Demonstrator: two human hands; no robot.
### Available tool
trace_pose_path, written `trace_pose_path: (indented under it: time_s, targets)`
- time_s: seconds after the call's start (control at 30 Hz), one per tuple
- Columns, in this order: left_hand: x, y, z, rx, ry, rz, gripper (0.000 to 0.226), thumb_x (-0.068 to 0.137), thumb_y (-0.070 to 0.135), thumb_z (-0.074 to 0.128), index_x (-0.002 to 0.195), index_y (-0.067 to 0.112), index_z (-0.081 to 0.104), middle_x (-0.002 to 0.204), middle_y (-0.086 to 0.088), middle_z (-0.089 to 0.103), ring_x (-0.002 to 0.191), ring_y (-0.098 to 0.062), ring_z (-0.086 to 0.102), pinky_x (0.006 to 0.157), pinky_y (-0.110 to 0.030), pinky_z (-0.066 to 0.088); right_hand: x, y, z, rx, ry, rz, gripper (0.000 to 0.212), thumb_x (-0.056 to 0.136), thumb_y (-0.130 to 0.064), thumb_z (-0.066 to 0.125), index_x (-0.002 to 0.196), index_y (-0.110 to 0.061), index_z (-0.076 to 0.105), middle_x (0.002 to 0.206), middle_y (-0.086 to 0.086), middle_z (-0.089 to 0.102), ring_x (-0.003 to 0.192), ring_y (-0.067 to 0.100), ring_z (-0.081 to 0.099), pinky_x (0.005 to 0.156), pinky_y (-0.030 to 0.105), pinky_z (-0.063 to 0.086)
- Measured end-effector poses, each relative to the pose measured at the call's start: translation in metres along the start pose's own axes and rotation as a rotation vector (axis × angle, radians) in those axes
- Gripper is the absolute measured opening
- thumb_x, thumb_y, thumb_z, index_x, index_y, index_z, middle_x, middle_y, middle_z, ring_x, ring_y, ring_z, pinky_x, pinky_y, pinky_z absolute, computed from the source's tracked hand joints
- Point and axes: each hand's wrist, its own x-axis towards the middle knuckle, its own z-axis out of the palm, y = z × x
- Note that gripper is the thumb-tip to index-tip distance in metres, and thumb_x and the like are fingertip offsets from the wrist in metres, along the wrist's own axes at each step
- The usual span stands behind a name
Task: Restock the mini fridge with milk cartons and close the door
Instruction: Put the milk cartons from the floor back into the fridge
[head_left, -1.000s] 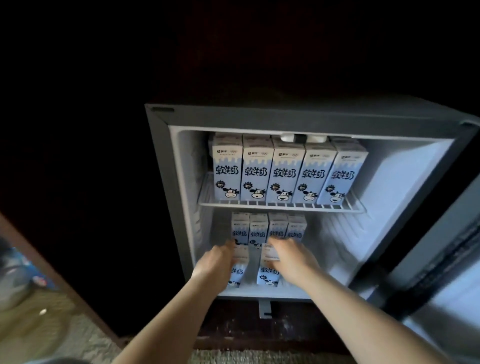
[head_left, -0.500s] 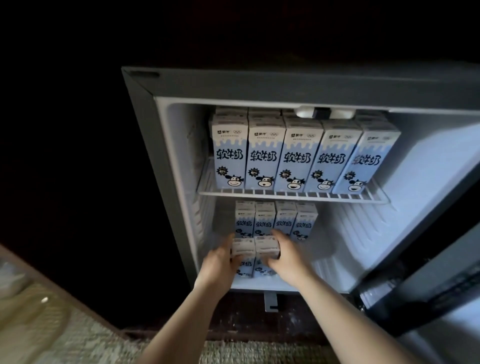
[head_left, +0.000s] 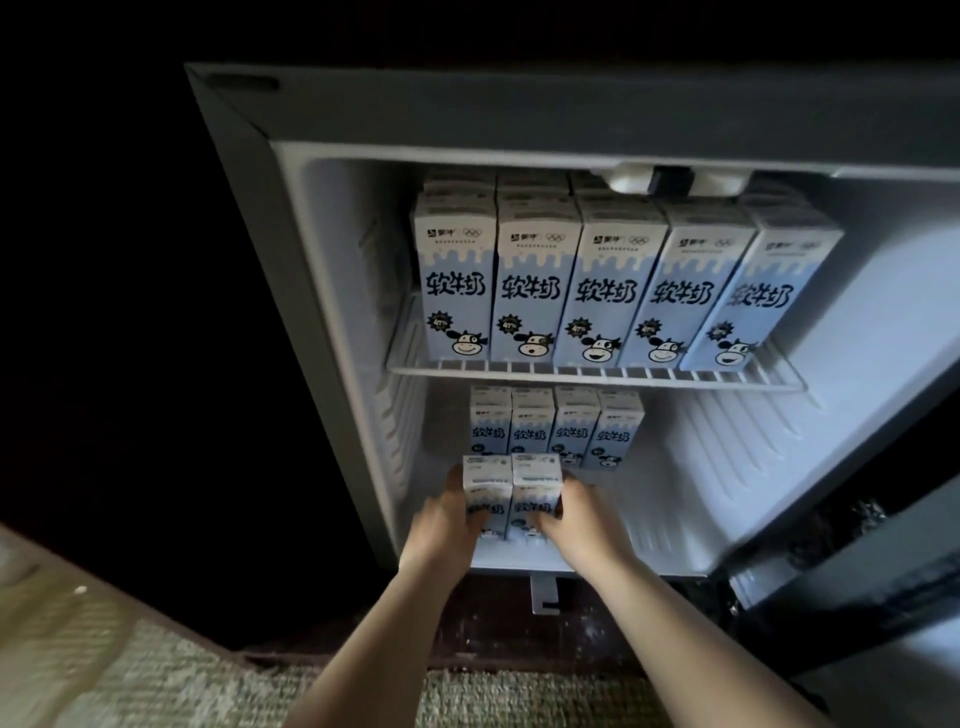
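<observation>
The mini fridge (head_left: 332, 364) stands open, its door (head_left: 883, 582) swung out at the right. Several blue-and-white milk cartons (head_left: 602, 291) fill the wire shelf (head_left: 597, 376). Below, a back row of several cartons (head_left: 550, 431) stands on the fridge floor. In front of that row, two cartons stand side by side and touching. My left hand (head_left: 441, 525) grips the left carton (head_left: 485, 488). My right hand (head_left: 582, 519) grips the right carton (head_left: 537, 486).
White fridge floor (head_left: 665, 519) lies bare to the right of the two held cartons. A woven rug (head_left: 171, 680) covers the ground in front. A metal bracket (head_left: 543, 595) sticks down under the fridge's front edge. Dark cabinet surrounds the fridge.
The two front cartons have come together and shifted deeper toward the back row, both hands staying on them. The camera has moved closer to the fridge.
</observation>
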Motion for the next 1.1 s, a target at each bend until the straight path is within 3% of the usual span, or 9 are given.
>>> trace_pose_path:
  time_s: [0.17,0.3,0.43,0.53,0.67,0.8,0.93,1.1]
  targets:
    - [0.012,0.005,0.003,-0.058,0.027,-0.008,0.044,0.094,0.016,0.05,0.136,0.023,0.04,0.119,-0.003,0.064,0.105,-0.023,0.061,0.084,-0.029,0.048,0.008,-0.001,-0.002,-0.034,0.046,-0.024,0.025,0.088,-0.029,0.063,0.105,-0.012,0.065,0.084,0.001,0.068,0.067,0.012,0.058,0.057,0.025,0.044]
    - [0.026,0.01,0.006,-0.153,0.014,-0.025,0.038,0.094,0.014,0.05,0.131,0.019,0.046,0.123,-0.001,0.062,0.112,-0.021,0.058,0.083,-0.025,0.044,0.019,-0.001,0.0,0.014,0.069,0.002,0.021,0.09,-0.025,0.061,0.106,-0.012,0.066,0.087,0.003,0.069,0.069,0.015,0.06,0.059,0.026,0.042]
    - [0.041,0.012,0.008,-0.216,-0.029,-0.026,0.042,0.092,0.012,0.053,0.131,0.019,0.043,0.13,-0.004,0.057,0.122,-0.022,0.053,0.099,-0.04,0.047,0.03,-0.002,-0.001,0.017,0.08,0.003,0.021,0.091,-0.023,0.06,0.107,-0.009,0.062,0.094,0.006,0.069,0.086,0.022,0.065,0.063,0.025,0.04]
    - [0.048,0.011,0.011,-0.234,-0.034,-0.018,0.046,0.091,0.007,0.055,0.133,0.018,0.042,0.132,-0.005,0.055,0.126,-0.023,0.05,0.104,-0.041,0.043,0.034,-0.002,-0.003,-0.007,0.095,0.004,0.022,0.091,-0.024,0.059,0.106,-0.007,0.06,0.097,0.009,0.068,0.09,0.024,0.065,0.065,0.025,0.038]
    - [0.055,0.008,0.015,-0.243,-0.005,-0.033,0.048,0.089,0.001,0.055,0.134,0.015,0.043,0.131,-0.006,0.056,0.125,-0.023,0.05,0.099,-0.03,0.042,0.036,-0.001,0.001,-0.012,0.12,-0.01,0.02,0.091,-0.023,0.059,0.102,-0.007,0.061,0.096,0.009,0.069,0.09,0.024,0.066,0.063,0.025,0.038]
    - [0.061,0.006,0.018,-0.285,0.021,-0.021,0.046,0.091,-0.007,0.048,0.135,0.005,0.043,0.134,-0.011,0.052,0.125,-0.027,0.047,0.082,-0.01,0.042,0.04,-0.001,0.005,0.015,0.14,-0.011,0.021,0.091,-0.024,0.06,0.104,-0.008,0.06,0.096,0.007,0.069,0.089,0.022,0.066,0.069,0.031,0.05]
    - [0.063,0.001,0.024,-0.305,0.037,-0.053,0.047,0.088,-0.002,0.055,0.13,0.015,0.048,0.13,-0.006,0.056,0.126,-0.024,0.048,0.104,-0.039,0.042,0.039,-0.004,0.007,0.038,0.175,0.016,0.022,0.091,-0.025,0.06,0.107,-0.01,0.059,0.101,0.005,0.068,0.094,0.023,0.065,0.072,0.033,0.052]
    - [0.058,0.001,0.022,-0.27,-0.002,-0.09,0.035,0.092,0.01,0.055,0.126,0.012,0.051,0.129,-0.007,0.058,0.122,-0.025,0.053,0.102,-0.041,0.045,0.036,-0.006,0.008,0.045,0.085,0.094,0.024,0.093,-0.03,0.055,0.107,-0.011,0.061,0.099,0.004,0.067,0.091,0.021,0.063,0.068,0.03,0.048]
